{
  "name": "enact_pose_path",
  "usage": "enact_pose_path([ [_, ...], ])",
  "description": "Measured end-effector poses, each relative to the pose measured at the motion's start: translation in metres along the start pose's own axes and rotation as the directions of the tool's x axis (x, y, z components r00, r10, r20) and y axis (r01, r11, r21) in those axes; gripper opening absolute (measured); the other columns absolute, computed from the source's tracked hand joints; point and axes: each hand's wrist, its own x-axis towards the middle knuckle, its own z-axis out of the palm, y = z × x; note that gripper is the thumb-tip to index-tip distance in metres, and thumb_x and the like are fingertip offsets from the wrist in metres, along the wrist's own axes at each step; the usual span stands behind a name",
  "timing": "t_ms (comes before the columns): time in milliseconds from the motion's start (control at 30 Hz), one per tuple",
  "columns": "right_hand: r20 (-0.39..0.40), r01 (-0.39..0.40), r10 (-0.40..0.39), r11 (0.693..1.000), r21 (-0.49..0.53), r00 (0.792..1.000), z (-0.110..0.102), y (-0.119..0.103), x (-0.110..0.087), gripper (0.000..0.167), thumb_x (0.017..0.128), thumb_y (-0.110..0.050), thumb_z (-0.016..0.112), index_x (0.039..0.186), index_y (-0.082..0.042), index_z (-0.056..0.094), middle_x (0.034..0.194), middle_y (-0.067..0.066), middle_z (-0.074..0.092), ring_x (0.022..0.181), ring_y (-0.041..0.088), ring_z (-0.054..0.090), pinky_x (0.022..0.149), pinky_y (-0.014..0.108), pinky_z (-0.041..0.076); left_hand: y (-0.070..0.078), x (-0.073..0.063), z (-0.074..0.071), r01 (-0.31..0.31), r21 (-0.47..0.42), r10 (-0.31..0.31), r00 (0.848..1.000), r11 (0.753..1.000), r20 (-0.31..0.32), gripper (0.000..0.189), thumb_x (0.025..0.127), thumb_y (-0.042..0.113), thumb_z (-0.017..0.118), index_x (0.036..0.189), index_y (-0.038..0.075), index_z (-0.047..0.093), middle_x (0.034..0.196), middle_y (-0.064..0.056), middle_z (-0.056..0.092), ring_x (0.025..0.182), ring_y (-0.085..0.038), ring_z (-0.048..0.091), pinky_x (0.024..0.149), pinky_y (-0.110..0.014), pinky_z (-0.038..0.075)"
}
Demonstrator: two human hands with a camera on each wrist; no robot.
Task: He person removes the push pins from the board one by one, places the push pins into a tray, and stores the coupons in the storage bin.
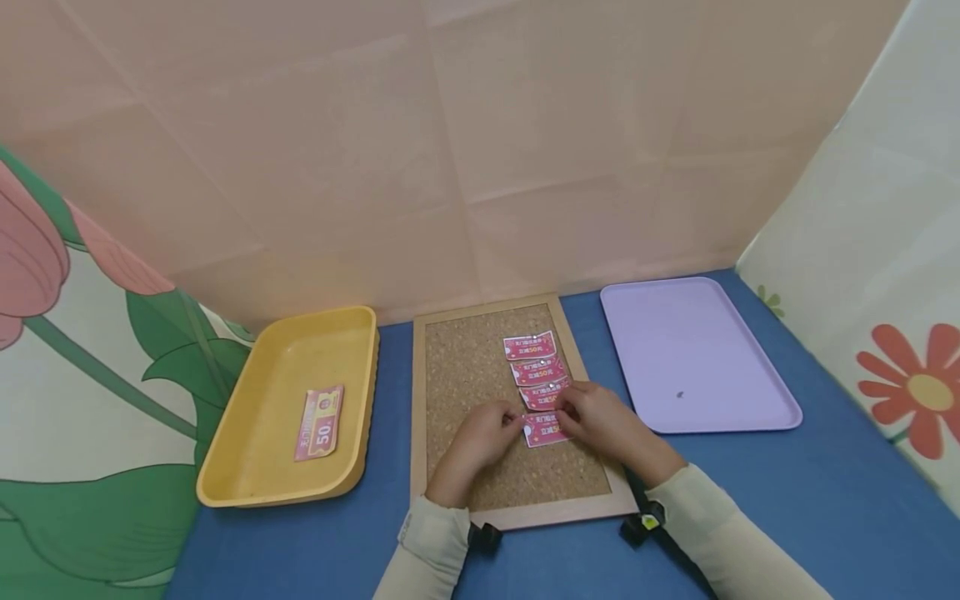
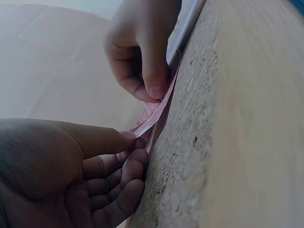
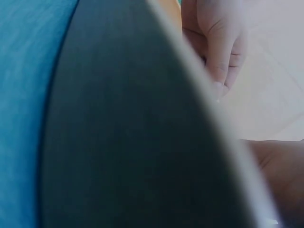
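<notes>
A framed cork board (image 1: 465,358) bears a column of pink coupons, and the lowest coupon (image 1: 538,433) lies between my hands. My left hand (image 1: 483,429) pinches that coupon's left edge between thumb and fingers. At its upper right, my right hand (image 1: 603,421) has thumb and forefinger together. The left wrist view shows the right fingertips (image 2: 156,92) around a tiny dark pin on the bent coupon (image 2: 154,116). Above it, the other coupons (image 1: 532,346) overlap slightly, with small pins near their top edges. The board's underside (image 3: 133,118) hides most of the right hand in the right wrist view.
A yellow tray (image 1: 262,375) stands left of the board with a pink coupon (image 1: 319,423) inside. To the right lies a lilac tray (image 1: 690,350) holding one tiny dark piece (image 1: 679,394). A blue cloth (image 1: 555,558) covers the table, with a wall behind.
</notes>
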Motion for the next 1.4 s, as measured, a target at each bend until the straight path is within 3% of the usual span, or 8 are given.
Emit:
enact_pose_path([
  [233,-0.035,0.020,-0.018,0.996,0.083,0.999,-0.005,0.002,-0.002,0.004,0.088,-0.021,0.070,0.085,-0.018,0.067,0.074,-0.012,0.053,0.065,0.006,0.048,0.055,0.023,0.044,0.002,-0.001,-0.001,0.016,0.000,-0.016,1.000,1.000,0.002,0.019,0.098,0.030,0.060,0.086,0.016,0.067,0.073,0.003,0.057,0.062,-0.013,0.051,0.054,-0.030,0.043],
  [367,-0.046,0.065,-0.062,0.996,0.061,0.997,-0.005,0.003,-0.001,0.004,0.088,-0.020,0.069,0.085,-0.018,0.067,0.074,-0.012,0.053,0.065,0.006,0.047,0.056,0.023,0.043,0.001,-0.001,-0.001,0.016,-0.002,-0.016,1.000,1.000,0.001,0.019,0.097,0.029,0.060,0.085,0.017,0.067,0.073,0.002,0.057,0.062,-0.013,0.051,0.054,-0.030,0.043],
  [700,-0.094,0.084,-0.082,0.996,0.017,0.992,-0.005,0.002,-0.003,0.005,0.088,-0.020,0.070,0.088,-0.015,0.068,0.079,-0.010,0.056,0.069,0.006,0.050,0.060,0.026,0.047,0.000,-0.001,-0.001,0.001,0.014,-0.001,1.000,1.000,-0.002,0.019,0.097,0.030,0.060,0.085,0.016,0.067,0.072,0.003,0.057,0.062,-0.013,0.051,0.054,-0.030,0.042],
  [967,-0.126,0.013,-0.011,1.000,0.012,0.992,-0.008,0.003,-0.002,0.007,0.089,-0.023,0.070,0.087,-0.017,0.068,0.076,-0.010,0.054,0.068,0.007,0.049,0.060,0.026,0.046,0.000,-0.001,0.000,0.006,0.020,-0.006,1.000,1.000,-0.004,0.018,0.097,0.028,0.060,0.083,0.017,0.066,0.070,0.002,0.056,0.059,-0.013,0.051,0.051,-0.030,0.042],
  [1400,-0.160,0.015,-0.009,0.999,0.037,0.987,-0.019,0.001,-0.004,0.010,0.088,-0.023,0.072,0.091,-0.014,0.068,0.084,-0.004,0.061,0.075,0.010,0.056,0.067,0.031,0.053,-0.001,-0.002,-0.002,-0.004,-0.004,0.004,1.000,1.000,0.012,0.018,0.098,0.029,0.060,0.086,0.017,0.066,0.074,0.002,0.057,0.062,-0.013,0.051,0.053,-0.030,0.043],
])
